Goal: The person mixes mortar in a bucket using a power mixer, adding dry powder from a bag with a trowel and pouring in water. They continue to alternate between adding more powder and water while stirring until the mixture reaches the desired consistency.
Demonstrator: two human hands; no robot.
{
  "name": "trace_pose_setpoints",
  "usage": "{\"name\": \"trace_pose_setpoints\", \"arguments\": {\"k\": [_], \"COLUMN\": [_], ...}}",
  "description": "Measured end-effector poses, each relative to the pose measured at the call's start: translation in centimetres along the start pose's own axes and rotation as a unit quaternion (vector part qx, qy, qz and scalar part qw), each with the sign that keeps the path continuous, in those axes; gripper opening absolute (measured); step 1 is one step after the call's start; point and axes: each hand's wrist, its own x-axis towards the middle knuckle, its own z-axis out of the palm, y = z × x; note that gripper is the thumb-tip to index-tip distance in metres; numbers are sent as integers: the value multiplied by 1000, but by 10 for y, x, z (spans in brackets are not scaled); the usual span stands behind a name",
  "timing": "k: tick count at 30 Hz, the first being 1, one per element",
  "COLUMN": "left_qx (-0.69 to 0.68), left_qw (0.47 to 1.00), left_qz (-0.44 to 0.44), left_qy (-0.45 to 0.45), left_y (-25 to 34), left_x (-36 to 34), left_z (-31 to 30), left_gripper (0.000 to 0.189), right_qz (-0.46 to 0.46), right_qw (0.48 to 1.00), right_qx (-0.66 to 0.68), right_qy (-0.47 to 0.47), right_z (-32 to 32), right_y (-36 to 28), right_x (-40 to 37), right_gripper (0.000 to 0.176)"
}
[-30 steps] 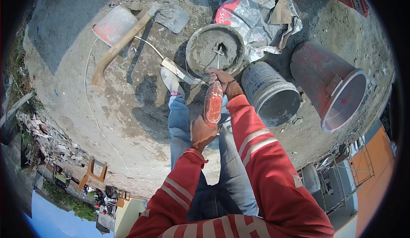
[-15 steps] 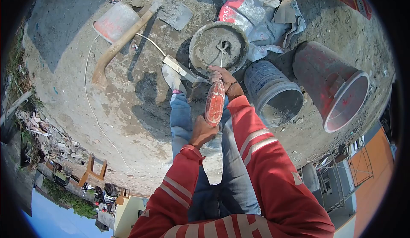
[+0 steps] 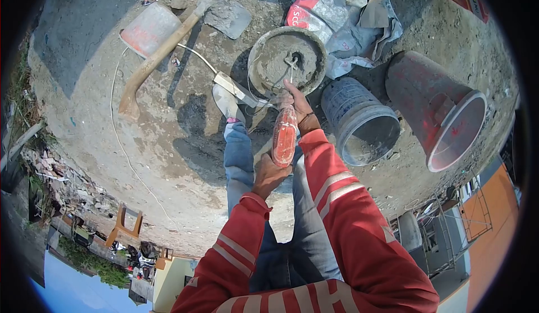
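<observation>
A red, dust-covered power drill point(image 3: 284, 136) fitted with a mixing paddle point(image 3: 292, 65) is between my hands. My left hand point(image 3: 270, 174) wraps round its rear end. My right hand point(image 3: 300, 106) is round the front of the drill by the chuck, one digit stretched forward along the shaft. The paddle stands in grey wet mortar inside a round bucket point(image 3: 254, 83), its lower end sunk in the mix. Left of the drill lies a white extension socket point(image 3: 230, 85) with its cord, close to my foot.
Right of the bucket lie a blue-grey pail point(image 3: 351, 102) and a large reddish bin point(image 3: 421, 88), both tipped over. A crumpled cement sack point(image 3: 342, 26) is behind. A wooden-handled hoe point(image 3: 163, 49) rests against an upturned pail point(image 3: 151, 29). A white cord point(image 3: 120, 139) crosses the ground.
The drill has shifted slightly right. On my right hand, one digit now stretches forward along the shaft, where the fingers were curled before.
</observation>
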Motion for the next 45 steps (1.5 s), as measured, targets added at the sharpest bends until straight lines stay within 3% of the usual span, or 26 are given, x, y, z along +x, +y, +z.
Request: {"name": "trace_pose_setpoints", "arguments": {"k": [1, 3, 6, 8, 12, 14, 16, 18, 19, 21, 22, 24, 25, 29, 31, 33, 34, 37, 41, 45], "left_qx": [1, 10, 24, 27, 11, 2, -6, 21, 23, 196, 195, 142, 141, 85, 87, 211, 211, 100, 152, 159], "left_qw": [1000, 997, 998, 997, 996, 994, 990, 999, 999, 978, 978, 982, 983, 991, 990, 972, 972, 988, 980, 981], "left_qz": [-2, 72, 43, 47, 74, 106, 137, 40, 40, 69, 68, 118, 115, 100, 111, 93, 92, 114, 122, 81], "left_qy": [-1, 28, 42, 57, 44, 35, 26, -15, -13, -24, -24, -34, -37, -23, -13, -37, -37, -6, -22, -73], "left_y": [-4, -8, 0, 10, 22, 26, 37, 47, 47, 50, 51, 51, 49, 42, 49, 54, 50, 41, 41, 44], "left_x": [2, 3, 0, -3, -10, -16, -21, -20, -15, -6, -7, -15, -18, -20, -18, -13, -12, -12, -13, -9], "left_z": [1, 3, 3, 7, 11, 12, 9, 2, 0, -4, -5, -6, -5, -5, -6, -8, -7, -6, -8, -9], "left_gripper": [32, 30, 27, 25, 25, 27, 28, 35, 35, 43, 43, 50, 50, 55, 56, 59, 59, 58, 58, 58], "right_qz": [-52, -37, -13, -4, 43, -21, -1, 4, 6, -29, -29, 45, 45, 23, 25, 28, 29, 26, 1, -5], "right_qw": [995, 995, 997, 990, 996, 992, 996, 998, 998, 987, 987, 993, 994, 997, 996, 994, 995, 998, 990, 993], "right_qx": [-50, -59, -54, -92, -46, -71, -46, 32, 33, 120, 120, 108, 98, 56, 81, 107, 93, 25, -81, -63], "right_qy": [69, 72, 58, 105, 59, 98, 77, 55, 53, 105, 106, -21, -30, 45, 31, 19, 25, 56, 118, 102], "right_z": [4, 5, -1, -7, -3, -1, -7, -11, -2, 8, 9, 6, 4, -2, -3, -2, 1, 0, -4, 4], "right_y": [0, -1, -9, -15, -18, -11, -14, -10, -6, -3, -4, -6, -6, -6, -8, -9, -10, -14, -13, -10], "right_x": [-1, 0, 7, 11, 4, -2, -5, -7, -9, -13, -12, -12, -12, -13, -9, -6, -5, -3, -4, -5], "right_gripper": [31, 25, 16, 12, 11, 11, 15, 40, 40, 44, 44, 48, 50, 55, 55, 54, 54, 54, 52, 49]}}
